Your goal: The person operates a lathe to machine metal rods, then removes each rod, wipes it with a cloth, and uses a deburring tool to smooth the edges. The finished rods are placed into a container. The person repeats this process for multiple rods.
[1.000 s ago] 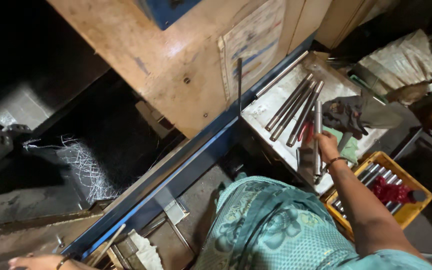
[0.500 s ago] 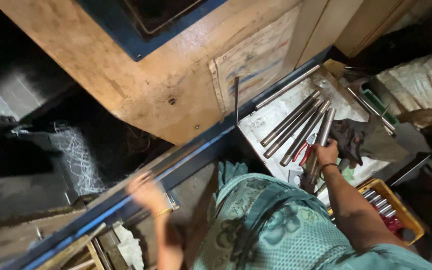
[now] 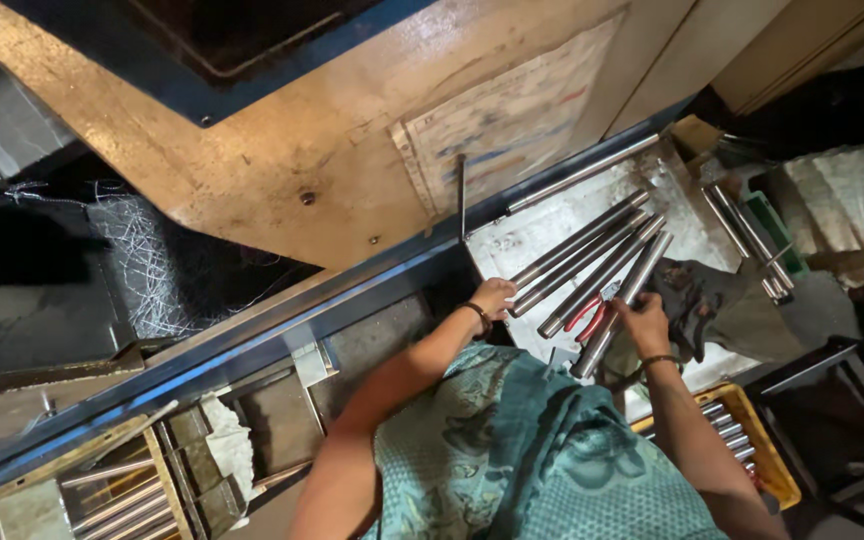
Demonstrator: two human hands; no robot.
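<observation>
Several long steel rods (image 3: 592, 255) lie side by side on a grey metal tray (image 3: 552, 225). My left hand (image 3: 493, 297) rests at the near ends of the leftmost rods, fingers touching them. The nearest rod (image 3: 642, 275) is gripped near its lower end by my right hand (image 3: 642, 322). Red-handled pliers (image 3: 585, 318) lie between the two hands. Both wrists wear a dark band.
Dark gloves (image 3: 697, 295) lie right of the rods. A yellow crate (image 3: 762, 455) holds more rods at lower right. Further rods (image 3: 742, 235) sit at the tray's right edge. A blue machine rail (image 3: 252, 330) runs diagonally; a tan machine panel (image 3: 282, 130) stands above.
My left arm has swung up from the lower left and its hand now rests on the rod ends. My right hand has stayed on the nearest rod.
</observation>
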